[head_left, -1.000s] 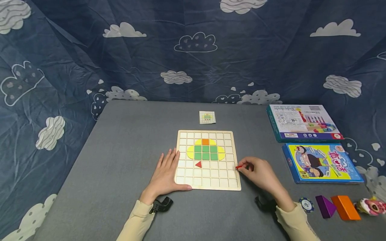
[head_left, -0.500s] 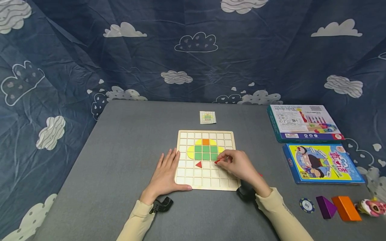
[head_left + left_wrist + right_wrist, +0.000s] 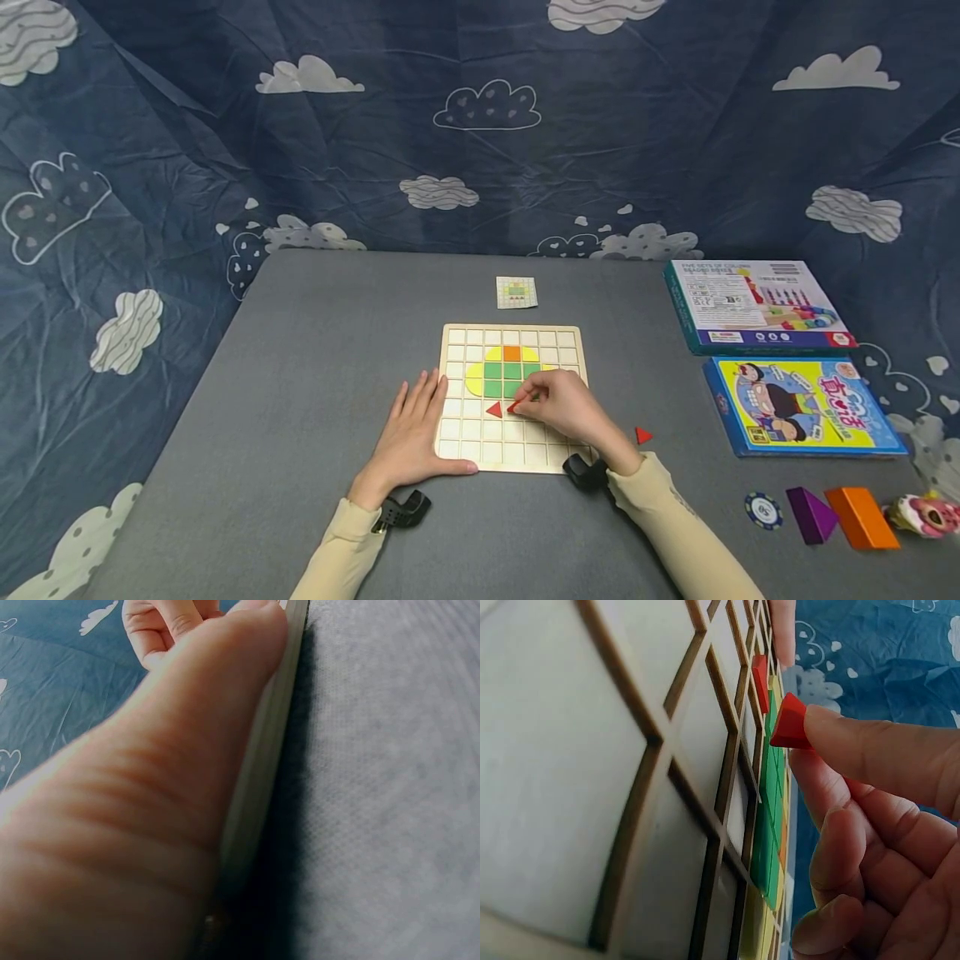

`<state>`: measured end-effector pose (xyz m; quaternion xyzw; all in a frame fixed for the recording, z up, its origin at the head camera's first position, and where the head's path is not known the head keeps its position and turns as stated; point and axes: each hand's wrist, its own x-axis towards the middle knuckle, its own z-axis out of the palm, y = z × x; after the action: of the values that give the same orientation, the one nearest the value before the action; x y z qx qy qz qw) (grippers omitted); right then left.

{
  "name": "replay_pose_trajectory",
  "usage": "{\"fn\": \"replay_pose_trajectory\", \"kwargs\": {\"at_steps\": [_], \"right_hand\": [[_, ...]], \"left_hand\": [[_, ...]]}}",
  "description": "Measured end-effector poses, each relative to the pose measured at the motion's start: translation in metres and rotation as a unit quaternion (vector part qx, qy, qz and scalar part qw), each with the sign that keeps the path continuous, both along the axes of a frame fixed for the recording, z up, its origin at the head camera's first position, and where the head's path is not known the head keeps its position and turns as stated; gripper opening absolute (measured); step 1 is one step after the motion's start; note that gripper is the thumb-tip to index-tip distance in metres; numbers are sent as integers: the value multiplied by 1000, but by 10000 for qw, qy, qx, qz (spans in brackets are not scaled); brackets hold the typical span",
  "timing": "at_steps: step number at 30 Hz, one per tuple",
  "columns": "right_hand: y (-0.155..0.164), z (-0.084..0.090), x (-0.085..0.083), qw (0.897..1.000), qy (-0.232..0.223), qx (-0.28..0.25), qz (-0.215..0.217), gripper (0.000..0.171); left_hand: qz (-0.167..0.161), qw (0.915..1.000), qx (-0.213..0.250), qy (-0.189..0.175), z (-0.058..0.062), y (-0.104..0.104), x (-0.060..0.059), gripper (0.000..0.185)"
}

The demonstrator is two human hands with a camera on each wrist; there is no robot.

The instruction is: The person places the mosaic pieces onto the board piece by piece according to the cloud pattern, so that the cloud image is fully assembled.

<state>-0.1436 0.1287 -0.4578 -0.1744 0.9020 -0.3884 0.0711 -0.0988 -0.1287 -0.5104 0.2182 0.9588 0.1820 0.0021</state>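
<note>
The right hand pinches a red triangle tilted above the board; it could snag a rib. The left hand lies flat, steadying the board.

- Grey felt-covered table
- Wooden grid board, centre
- Small pattern card behind it
- Loose red triangle tile
- Two flat boxes, coloured blocks, right side

Bare table lies open left; boxes crowd the right.
</note>
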Motion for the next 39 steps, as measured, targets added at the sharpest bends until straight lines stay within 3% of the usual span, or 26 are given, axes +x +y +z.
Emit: {"fn": "replay_pose_trajectory", "kwargs": {"at_steps": [11,25,39], "right_hand": [[-4,-3,0,9997,-136,138,144,10],[-5,-2,0,9987,-295,400,-64,3],[-6,-2,1,9979,-265,532,-269,7]], "left_hand": [[-32,10000,58,23,-1,-1,0,128],[-32,10000,3,93,-2,-1,0,128],[-44,9999,71,113,-1,-1,0,128]]}}
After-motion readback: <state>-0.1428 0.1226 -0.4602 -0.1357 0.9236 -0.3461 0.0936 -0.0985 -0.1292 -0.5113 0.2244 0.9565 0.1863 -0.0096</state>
